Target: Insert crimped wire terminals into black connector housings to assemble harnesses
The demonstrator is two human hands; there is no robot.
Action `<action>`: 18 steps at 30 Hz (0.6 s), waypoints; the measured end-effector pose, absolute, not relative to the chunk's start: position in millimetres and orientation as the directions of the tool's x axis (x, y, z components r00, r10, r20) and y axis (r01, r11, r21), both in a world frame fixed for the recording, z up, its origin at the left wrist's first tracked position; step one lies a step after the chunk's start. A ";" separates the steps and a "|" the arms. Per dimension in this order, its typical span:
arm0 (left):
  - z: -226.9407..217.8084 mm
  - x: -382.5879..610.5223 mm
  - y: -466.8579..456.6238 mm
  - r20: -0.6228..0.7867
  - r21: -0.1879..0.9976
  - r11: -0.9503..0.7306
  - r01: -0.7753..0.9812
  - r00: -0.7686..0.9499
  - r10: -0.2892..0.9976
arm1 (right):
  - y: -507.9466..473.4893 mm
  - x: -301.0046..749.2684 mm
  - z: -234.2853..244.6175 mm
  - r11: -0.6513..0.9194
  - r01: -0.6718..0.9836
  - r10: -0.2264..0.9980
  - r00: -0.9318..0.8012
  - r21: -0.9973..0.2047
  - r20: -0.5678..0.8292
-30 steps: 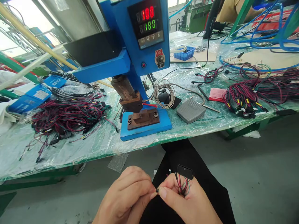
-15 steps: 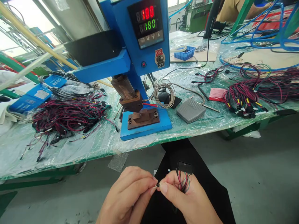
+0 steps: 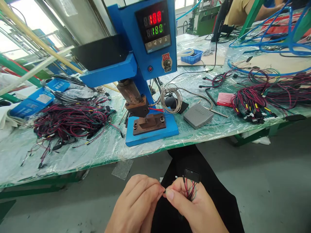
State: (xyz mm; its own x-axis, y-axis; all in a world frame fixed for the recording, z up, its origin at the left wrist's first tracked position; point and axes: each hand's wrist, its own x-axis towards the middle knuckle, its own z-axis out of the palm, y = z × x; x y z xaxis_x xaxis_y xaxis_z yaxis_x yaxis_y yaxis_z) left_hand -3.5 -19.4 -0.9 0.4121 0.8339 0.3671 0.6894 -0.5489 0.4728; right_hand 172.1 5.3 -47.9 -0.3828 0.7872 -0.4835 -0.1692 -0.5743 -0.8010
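- Right hand (image 3: 189,205) grasps a wire bundle (image 3: 189,194), its black connector (image 3: 192,175) just beyond the fingers.
- Left hand (image 3: 141,200) pinches a small dark piece (image 3: 165,191) between both hands' fingertips.
- Beyond both hands: blue press (image 3: 155,61).

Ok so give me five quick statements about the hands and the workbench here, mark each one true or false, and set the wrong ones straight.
1. The left hand and right hand meet at a small dark piece. True.
2. The red number on the display reads 180. False: red reads 100; the green number below it reads 180.
3. The grey pedal lies on the floor. False: it lies on the table.
4. The ON/OFF switch sits below the display. True.
5. The blue basket is nearer the hands than the pedal. False: it stands farther back than the pedal.
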 end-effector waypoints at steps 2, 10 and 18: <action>-2.4 -3.1 -18.8 0.380 0.467 -0.556 0.688 0.412 0.828 | 3.6 171.5 -50.9 -0.583 -0.216 0.788 -0.383 -0.783 -0.482; -4.5 0.7 -20.6 0.414 0.479 -0.527 0.702 0.349 0.841 | 1.1 169.3 -53.2 -0.576 -0.269 0.801 -0.373 -0.772 -0.467; -6.6 -1.2 -19.9 0.341 0.658 -0.392 0.643 0.209 0.917 | 3.7 171.2 -53.9 -0.550 -0.287 0.814 -0.396 -0.784 -0.425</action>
State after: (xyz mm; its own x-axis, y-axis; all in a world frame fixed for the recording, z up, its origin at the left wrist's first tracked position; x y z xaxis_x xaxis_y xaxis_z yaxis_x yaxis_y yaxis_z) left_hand -1.2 -19.9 -6.6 0.2094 0.9166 0.3407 0.6431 -0.3916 0.6581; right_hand 171.2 3.7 -53.9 -0.3959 0.8138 -0.4254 -0.2871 -0.5497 -0.7845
